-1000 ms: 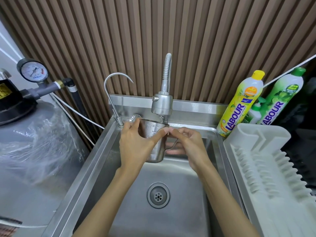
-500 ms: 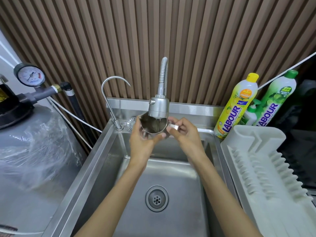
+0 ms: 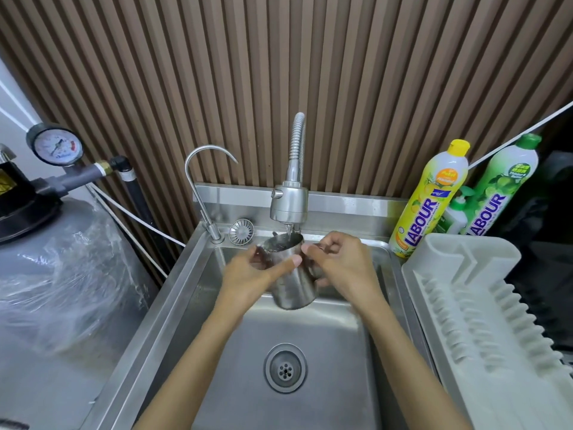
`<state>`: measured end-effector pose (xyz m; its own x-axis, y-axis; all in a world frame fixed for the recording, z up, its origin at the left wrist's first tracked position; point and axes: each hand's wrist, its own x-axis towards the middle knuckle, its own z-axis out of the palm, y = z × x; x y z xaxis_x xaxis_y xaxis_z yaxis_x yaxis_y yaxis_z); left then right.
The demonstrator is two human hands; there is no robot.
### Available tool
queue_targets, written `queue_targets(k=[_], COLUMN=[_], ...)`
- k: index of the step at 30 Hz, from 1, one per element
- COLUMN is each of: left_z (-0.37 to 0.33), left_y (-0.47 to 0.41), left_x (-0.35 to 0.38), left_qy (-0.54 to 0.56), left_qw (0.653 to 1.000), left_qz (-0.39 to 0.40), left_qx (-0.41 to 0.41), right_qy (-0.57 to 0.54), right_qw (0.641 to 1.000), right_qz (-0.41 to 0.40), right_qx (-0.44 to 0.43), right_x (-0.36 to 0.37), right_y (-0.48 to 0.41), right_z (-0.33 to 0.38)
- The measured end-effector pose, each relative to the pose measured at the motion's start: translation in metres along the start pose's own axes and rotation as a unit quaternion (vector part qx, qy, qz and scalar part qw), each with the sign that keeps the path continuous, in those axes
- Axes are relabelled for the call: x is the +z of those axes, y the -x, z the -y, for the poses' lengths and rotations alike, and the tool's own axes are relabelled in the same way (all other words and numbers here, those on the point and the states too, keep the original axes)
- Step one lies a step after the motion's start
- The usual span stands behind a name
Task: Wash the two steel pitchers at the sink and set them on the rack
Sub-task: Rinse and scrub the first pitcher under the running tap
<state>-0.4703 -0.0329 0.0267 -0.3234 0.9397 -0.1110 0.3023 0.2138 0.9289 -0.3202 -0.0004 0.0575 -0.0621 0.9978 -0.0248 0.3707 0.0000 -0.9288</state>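
1. The pitcher (image 3: 291, 283) was upright in the air over the back half of the sink (image 3: 325, 342), with its mouth right under the faucet (image 3: 289, 203).
2. A thin stream of water (image 3: 289, 228) ran from the faucet head into the pitcher's mouth.
3. My left hand (image 3: 248, 274) gripped the pitcher's body from the left. The thumb lay across the front and the fingers curled round the far side near the rim.
4. My right hand (image 3: 341, 265) held it from the right, fingers curled tight at the handle side. The hand hid most of the handle.
5. The drain (image 3: 285, 367) sat in the basin floor, nearer to me than the pitcher.
6. On the sink's back ledge, left of the faucet, rested a round strainer (image 3: 241, 231). Just left of that stood a slim gooseneck tap (image 3: 201, 181).
7. A white rack (image 3: 480, 305) lay just beside the sink's right rim.
8. Behind the rack stood a yellow bottle (image 3: 431, 197) and a green bottle (image 3: 502, 187), with a small white pump bottle (image 3: 455, 212) between them.
9. Left of the sink was a grey tank (image 3: 62, 274) wrapped in clear plastic. A gauge (image 3: 57, 147) sat on a pipe above it.
10. A brown slatted wall (image 3: 341, 72) rose behind it all.
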Motion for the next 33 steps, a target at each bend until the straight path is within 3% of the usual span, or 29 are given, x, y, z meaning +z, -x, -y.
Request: queue_targets(k=[2,4,7,12,15,21,26,30,33], left_z=[0.007,0.014,0.024,0.034,0.046,0.041,0.032,0.021,0.01], left_y=[-0.009,-0.015,-0.023,-0.03,-0.037,-0.031,-0.026,-0.016,-0.01], left_x=[-0.001,0.005,0.019,0.039,0.039,0.03,0.033,0.037,0.038], left_qy=[0.045,0.083,0.153,0.17,0.154,0.099,0.1,0.222,0.252], left_qw=[0.993,0.98,0.972,0.967,0.969,0.97,0.967,0.959,0.964], left_qz=[0.107,0.169,0.135,0.096,0.076,0.121,0.144,0.1,0.035], left_qx=[-0.037,-0.069,-0.116,-0.164,-0.177,-0.188,-0.186,-0.148,-0.076], right_qy=[0.158,0.235,0.255,0.309,0.32,0.365,0.263,0.067,-0.122], right_qw=[0.984,0.963,0.946,0.917,0.894,0.858,0.929,0.984,0.99], right_qz=[-0.029,-0.036,-0.037,0.01,-0.015,-0.026,0.002,-0.051,-0.04], right_qx=[-0.071,-0.128,-0.196,-0.25,-0.313,-0.36,-0.261,-0.156,-0.06], right_x=[0.003,0.01,0.02,0.041,0.05,0.049,0.038,0.025,0.016], right_y=[0.002,0.003,-0.003,-0.007,-0.006,-0.011,-0.022,-0.025,-0.019], right_z=[0.003,0.0,-0.008,-0.02,-0.029,-0.038,-0.042,-0.044,-0.046])
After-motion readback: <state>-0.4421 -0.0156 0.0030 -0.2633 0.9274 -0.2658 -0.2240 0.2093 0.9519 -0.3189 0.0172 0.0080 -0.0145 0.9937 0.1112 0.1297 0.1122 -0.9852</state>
